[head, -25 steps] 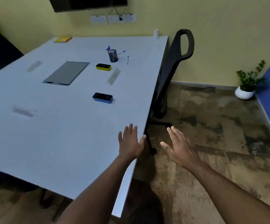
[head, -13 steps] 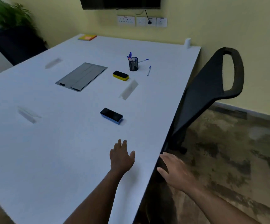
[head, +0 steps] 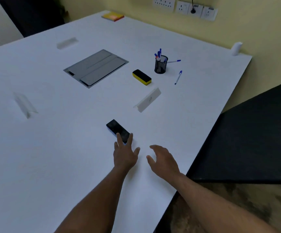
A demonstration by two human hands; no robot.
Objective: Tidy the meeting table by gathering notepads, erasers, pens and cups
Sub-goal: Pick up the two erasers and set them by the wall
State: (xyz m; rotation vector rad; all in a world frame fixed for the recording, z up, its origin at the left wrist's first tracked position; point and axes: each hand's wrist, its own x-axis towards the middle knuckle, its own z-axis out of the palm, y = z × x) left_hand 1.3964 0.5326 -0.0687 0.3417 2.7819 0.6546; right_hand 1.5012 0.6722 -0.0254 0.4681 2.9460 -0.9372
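The blue-based eraser (head: 117, 130) lies near the surface's (head: 43, 157) right edge, partly overlapped by the released left grip's (head: 125, 155) straight fingers; the right grip (head: 163, 161) hangs released, nothing grasped. If nudged sideways, the eraser might be slid away before being grasped.

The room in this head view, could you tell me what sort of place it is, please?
Most likely an office meeting room: a large white table carries tent-style name cards, whiteboard erasers and a pen cup, with a flush cable hatch set into it.
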